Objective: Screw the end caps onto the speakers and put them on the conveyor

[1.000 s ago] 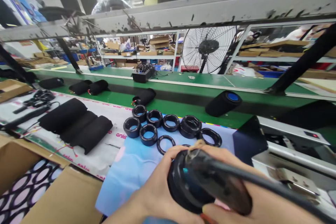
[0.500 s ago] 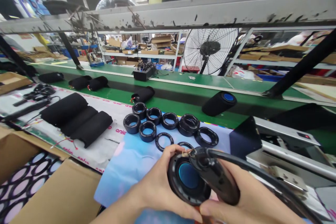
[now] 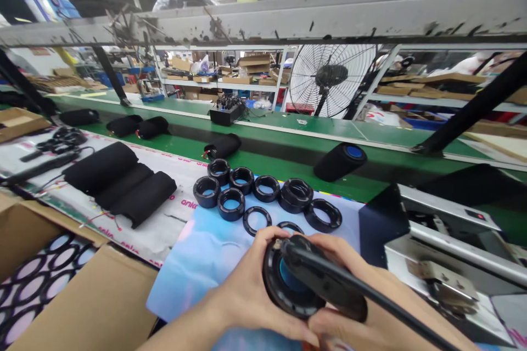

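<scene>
My left hand (image 3: 242, 296) grips a round black speaker end cap (image 3: 284, 288) with a blue centre, held low in the middle of the view. My right hand (image 3: 370, 318) holds a black handled tool (image 3: 325, 285) whose tip rests on the top rim of the cap; a dark cable runs from it to the lower right. Just beyond my hands, several black rings (image 3: 267, 197) lie on a pale blue sheet (image 3: 206, 263).
Black fabric speaker sleeves (image 3: 123, 186) lie on a white sheet at left. A cardboard box (image 3: 82, 307) of rings sits at lower left. A speaker (image 3: 340, 162) lies on the green conveyor (image 3: 280, 167). A grey machine (image 3: 444, 247) stands at right; a fan (image 3: 329, 79) behind.
The tool's tip has shifted left over the cap's upper rim, and it now covers more of the blue centre. My hands and the cap stay in much the same place.
</scene>
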Action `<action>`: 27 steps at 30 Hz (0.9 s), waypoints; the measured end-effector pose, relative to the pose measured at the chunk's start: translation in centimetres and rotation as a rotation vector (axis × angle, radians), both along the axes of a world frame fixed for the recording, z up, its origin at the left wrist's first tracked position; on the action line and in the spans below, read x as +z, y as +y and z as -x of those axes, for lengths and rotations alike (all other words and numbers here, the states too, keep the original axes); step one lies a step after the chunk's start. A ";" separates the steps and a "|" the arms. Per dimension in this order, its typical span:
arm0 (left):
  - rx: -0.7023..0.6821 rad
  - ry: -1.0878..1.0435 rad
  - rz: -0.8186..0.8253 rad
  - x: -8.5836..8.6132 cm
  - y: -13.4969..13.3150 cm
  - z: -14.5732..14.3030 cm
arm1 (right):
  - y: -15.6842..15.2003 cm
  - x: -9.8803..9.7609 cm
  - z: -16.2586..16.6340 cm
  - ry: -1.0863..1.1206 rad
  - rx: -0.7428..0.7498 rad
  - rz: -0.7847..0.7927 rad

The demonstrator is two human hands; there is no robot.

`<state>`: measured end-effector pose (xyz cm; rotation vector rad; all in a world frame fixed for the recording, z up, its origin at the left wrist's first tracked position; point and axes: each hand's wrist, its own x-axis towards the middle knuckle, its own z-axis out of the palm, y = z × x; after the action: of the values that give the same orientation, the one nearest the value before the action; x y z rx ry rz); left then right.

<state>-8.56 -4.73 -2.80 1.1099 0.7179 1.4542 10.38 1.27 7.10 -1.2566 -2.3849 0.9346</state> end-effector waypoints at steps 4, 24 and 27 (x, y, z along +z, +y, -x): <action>-0.030 0.070 0.060 0.3 -0.1 0.4 | 0.4 0.4 -0.1 -0.050 -0.013 0.261; -0.044 0.298 0.080 1.8 3.4 -6.3 | 5.5 2.4 -9.8 1.345 -0.574 -0.299; -0.114 0.350 0.113 2.4 4.6 -8.8 | 6.8 1.1 -9.7 1.293 -0.562 -0.333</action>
<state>0.23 -0.12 -0.38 1.3103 0.9516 1.1204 20.11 8.07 8.16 -0.7122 -1.0321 0.7387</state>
